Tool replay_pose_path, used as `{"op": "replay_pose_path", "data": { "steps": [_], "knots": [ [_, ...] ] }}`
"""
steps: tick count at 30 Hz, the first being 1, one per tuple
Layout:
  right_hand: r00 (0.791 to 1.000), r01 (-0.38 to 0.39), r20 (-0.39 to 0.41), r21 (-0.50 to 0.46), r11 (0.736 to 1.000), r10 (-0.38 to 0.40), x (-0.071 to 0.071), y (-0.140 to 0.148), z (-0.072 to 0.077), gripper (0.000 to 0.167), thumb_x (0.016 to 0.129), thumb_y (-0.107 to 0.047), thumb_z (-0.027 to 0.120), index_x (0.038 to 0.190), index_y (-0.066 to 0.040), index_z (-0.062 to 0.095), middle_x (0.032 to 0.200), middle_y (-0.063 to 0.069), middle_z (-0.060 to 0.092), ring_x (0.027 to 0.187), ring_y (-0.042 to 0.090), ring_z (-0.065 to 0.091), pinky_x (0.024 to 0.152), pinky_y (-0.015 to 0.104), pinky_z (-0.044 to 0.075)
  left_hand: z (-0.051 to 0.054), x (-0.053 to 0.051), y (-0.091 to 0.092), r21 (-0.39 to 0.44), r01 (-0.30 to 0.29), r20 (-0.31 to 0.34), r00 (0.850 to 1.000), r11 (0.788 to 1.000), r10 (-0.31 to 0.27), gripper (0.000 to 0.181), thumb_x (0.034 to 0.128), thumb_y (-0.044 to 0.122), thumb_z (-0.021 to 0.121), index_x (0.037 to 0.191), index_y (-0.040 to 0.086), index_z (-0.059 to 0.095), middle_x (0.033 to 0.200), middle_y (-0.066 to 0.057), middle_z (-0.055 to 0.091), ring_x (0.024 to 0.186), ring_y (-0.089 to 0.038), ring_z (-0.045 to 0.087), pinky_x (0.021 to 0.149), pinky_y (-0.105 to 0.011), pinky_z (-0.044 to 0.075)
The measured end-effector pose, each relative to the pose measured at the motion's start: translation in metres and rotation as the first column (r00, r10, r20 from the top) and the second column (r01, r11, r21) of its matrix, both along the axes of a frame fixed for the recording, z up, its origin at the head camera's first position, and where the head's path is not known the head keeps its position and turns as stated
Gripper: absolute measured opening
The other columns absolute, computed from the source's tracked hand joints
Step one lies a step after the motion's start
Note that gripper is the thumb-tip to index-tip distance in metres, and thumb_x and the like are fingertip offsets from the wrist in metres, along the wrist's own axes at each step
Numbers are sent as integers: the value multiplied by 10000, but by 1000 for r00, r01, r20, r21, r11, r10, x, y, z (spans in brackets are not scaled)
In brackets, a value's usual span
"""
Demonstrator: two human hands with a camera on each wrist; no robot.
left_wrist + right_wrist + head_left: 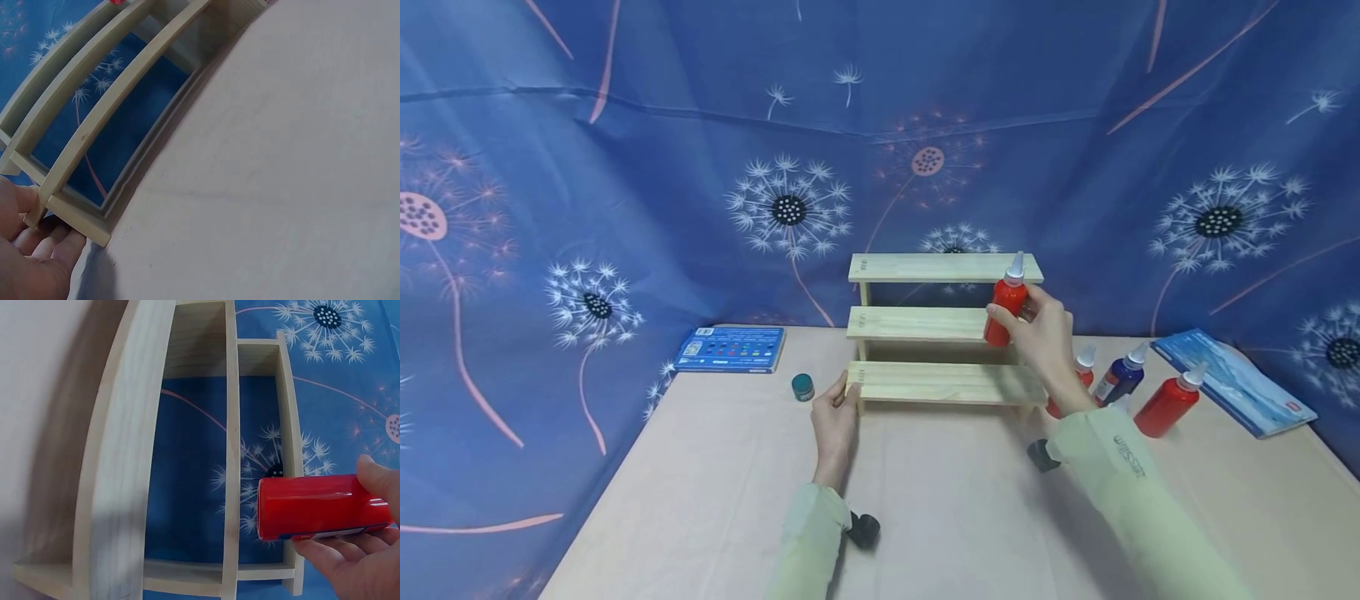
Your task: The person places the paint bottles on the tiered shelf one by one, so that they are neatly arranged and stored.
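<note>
Though cylindrical, cone-tipped red bottle (1006, 297)

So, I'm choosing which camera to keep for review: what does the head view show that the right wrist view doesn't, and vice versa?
Only the head view: the left hand gripping the lowest board, a small jar, more bottles, a flat blue item, a pale blue booklet and the nozzle of the held red bottle.

Only the right wrist view: a sliver of label along that bottle's side.

Both: the right hand holding the bottle, the wooden rack, the pale tabletop and the dandelion-print cloth.
</note>
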State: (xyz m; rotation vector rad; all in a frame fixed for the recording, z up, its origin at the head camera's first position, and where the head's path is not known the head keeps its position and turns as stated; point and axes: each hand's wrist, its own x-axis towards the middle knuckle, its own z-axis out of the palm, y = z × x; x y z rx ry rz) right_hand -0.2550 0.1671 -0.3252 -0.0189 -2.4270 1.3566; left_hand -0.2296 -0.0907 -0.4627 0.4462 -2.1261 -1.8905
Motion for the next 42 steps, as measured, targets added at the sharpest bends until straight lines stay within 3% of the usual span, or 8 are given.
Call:
{"op": "replay_pose_path", "data": {
  "steps": [6,13,27,37,42],
  "knots": [
    [1000,24,19,-11,1000,-24,-14,-1,1,539,902,-273,718,1350,-28,547,1269,198,636,1190,340,603,1030,492,493,0,-1,0,7,-7,15,1000,1000,6,404,950,131,631,1340,47,565,1355,-154,567,1211,-276,588,909,-292,556],
    [999,33,35,-37,999,-31,-25,-2,0,546,903,-262,717,1359,-22,538,1281,202,627,1194,337,599,1049,483,479,-1,0,0,9,-5,-27,1000,1000,5,400,946,117,638,1333,41,575,1318,-150,601,1162,-270,622,907,-325,562],
    [998,36,43,-24,999,-35,-34,-3,-4,556,889,-268,733,1359,-33,549,1284,191,629,1197,325,599,1037,466,492,-1,-1,-2,9,5,-16,1000,1000,-5,399,948,135,637,1334,52,579,1310,-128,612,1201,-256,597,934,-339,549],
    [997,50,55,-13,999,-50,-34,0,-7,584,895,-284,724,1383,-40,519,1318,195,603,1218,354,569,1049,520,470,1,-2,0,23,11,-9,1000,1000,-11,400,950,131,635,1339,61,576,1320,-127,605,1162,-239,624,908,-309,562],
    [995,11,95,13,1000,-12,-35,-2,-10,636,916,-345,687,1410,-18,456,1349,219,570,1247,377,540,1058,537,455,-2,-2,-1,26,5,-12,1000,1000,-5,401,951,118,630,1342,50,571,1325,-137,599,1161,-244,624,907,-305,561]
  ]
}}
